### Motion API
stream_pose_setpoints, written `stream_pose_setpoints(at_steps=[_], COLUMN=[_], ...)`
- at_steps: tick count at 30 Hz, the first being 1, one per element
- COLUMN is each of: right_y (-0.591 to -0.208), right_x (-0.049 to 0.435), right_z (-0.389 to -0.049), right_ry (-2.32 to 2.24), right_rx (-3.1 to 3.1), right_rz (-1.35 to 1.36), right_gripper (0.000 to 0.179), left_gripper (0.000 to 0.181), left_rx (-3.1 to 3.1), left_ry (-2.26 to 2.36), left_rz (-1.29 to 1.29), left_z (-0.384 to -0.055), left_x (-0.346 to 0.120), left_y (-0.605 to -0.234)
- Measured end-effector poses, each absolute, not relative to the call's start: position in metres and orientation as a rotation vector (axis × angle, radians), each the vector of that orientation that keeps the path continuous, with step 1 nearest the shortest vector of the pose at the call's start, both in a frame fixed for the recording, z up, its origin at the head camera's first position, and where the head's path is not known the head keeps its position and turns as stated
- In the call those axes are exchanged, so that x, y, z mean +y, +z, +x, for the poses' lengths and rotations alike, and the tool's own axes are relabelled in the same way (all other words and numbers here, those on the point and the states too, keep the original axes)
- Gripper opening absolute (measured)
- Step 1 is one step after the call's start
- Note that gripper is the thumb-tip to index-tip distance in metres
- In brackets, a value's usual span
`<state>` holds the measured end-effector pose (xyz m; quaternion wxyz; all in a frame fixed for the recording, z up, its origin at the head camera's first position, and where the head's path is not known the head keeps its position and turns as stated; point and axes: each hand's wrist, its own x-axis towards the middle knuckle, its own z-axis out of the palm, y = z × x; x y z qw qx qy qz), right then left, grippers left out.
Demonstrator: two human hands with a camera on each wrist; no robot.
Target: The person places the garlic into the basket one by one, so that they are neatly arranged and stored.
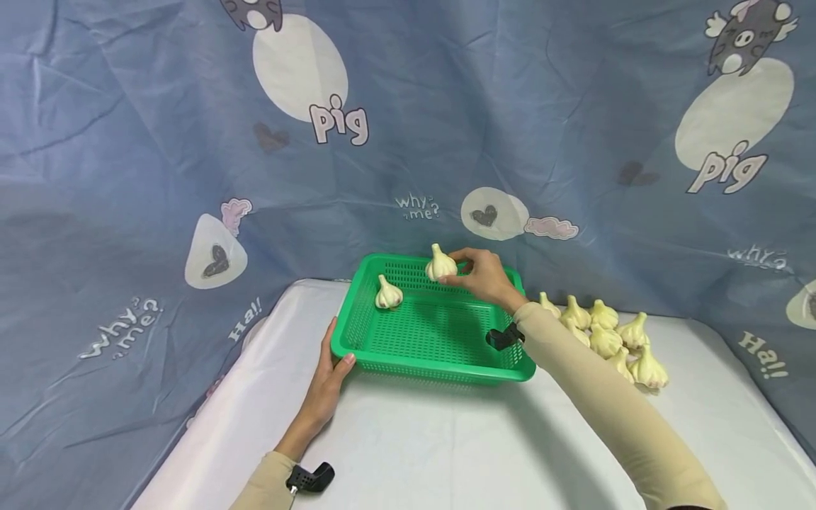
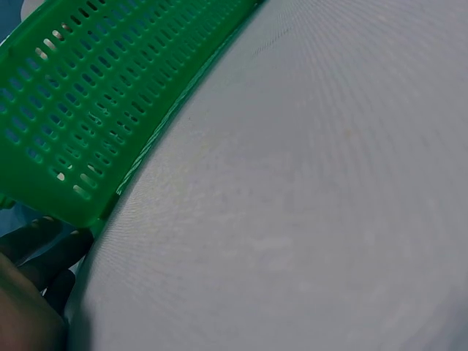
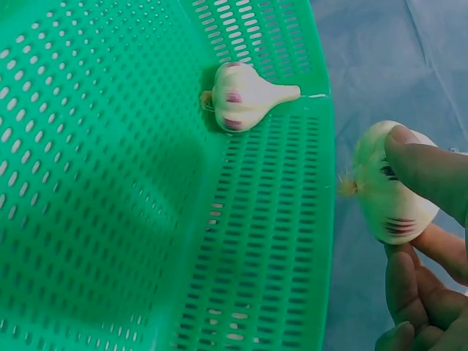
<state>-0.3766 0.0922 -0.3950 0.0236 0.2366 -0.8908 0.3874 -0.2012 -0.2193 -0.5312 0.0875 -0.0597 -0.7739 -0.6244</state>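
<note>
My right hand (image 1: 486,275) pinches a garlic bulb (image 1: 440,263) between thumb and fingers, above the far side of a green plastic basket (image 1: 433,370). In the right wrist view the held garlic bulb (image 3: 395,183) shows purple streaks and a tuft of roots. A second garlic bulb (image 1: 387,294) sits inside the basket near its left wall, its stem leaning on the wall. My left hand (image 1: 326,388) grips the basket's near left corner, thumb at the rim and fingers along the outside. The left wrist view shows its fingers (image 2: 55,259) against the basket's corner.
Several more garlic bulbs (image 1: 604,340) lie in a group on the white table (image 1: 446,453), right of the basket and partly behind my right sleeve. A blue printed cloth (image 1: 395,163) hangs behind the table.
</note>
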Motion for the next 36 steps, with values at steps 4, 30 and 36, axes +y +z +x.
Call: stream_pose_setpoints(at_steps=[4, 30, 36], right_y=[-0.396, -0.433, -0.451], right_x=[0.085, 0.043, 0.044], right_z=[-0.380, -0.400, -0.404], right_ry=[1.208, 1.181, 1.206], right_rx=[-2.781, -2.959, -2.969], right_rz=[0.723, 0.685, 0.644], right_gripper=[0.051, 0.054, 0.055], left_gripper=[0.074, 0.075, 0.075], left_rx=[-2.311, -2.297, -2.295], left_ry=[-1.852, -1.840, -1.843], left_rz=[-0.176, -0.202, -0.201], left_z=[-0.202, -0.202, -0.202], left_x=[-0.220, -0.223, -0.223], left_y=[-0.533, -0.533, -0.534])
